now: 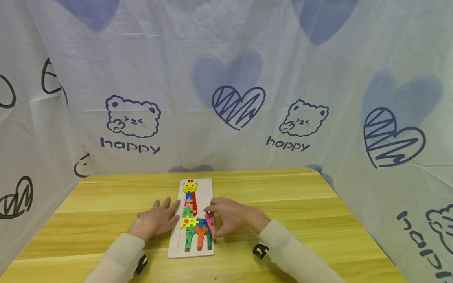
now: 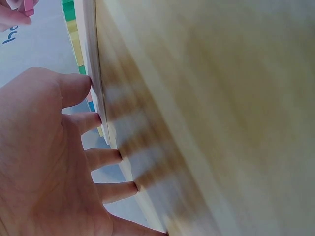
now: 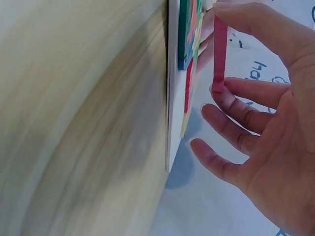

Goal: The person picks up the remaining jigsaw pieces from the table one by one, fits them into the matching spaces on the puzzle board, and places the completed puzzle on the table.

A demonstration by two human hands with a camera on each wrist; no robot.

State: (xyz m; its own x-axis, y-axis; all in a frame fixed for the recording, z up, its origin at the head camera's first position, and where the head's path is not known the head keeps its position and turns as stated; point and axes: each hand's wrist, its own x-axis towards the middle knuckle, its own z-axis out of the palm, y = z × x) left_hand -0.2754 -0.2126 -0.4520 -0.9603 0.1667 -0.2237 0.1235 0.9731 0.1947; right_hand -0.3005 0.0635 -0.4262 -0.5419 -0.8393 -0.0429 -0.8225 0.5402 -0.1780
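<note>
A pale wooden giraffe jigsaw board (image 1: 205, 188) lies on the table, with a yellow head piece (image 1: 190, 186) at its far end and colourful neck, body and leg pieces below. My right hand (image 1: 231, 216) pinches a pink puzzle piece (image 1: 210, 224) between thumb and fingers, over the board's right edge. In the right wrist view the pink piece (image 3: 220, 54) is raised off the board, seen edge-on. On the other side my left hand (image 1: 157, 218) spreads its fingers, the fingertips right at the board's left edge; its thumb (image 2: 76, 89) lies against that edge too.
The board rests on a wood-grain table (image 1: 283, 204). Behind and beside the table hangs a white cloth (image 1: 177, 70) printed with hearts and bears. A black wrist strap part (image 1: 260, 250) shows under the right sleeve, another (image 1: 141, 264) by the left sleeve.
</note>
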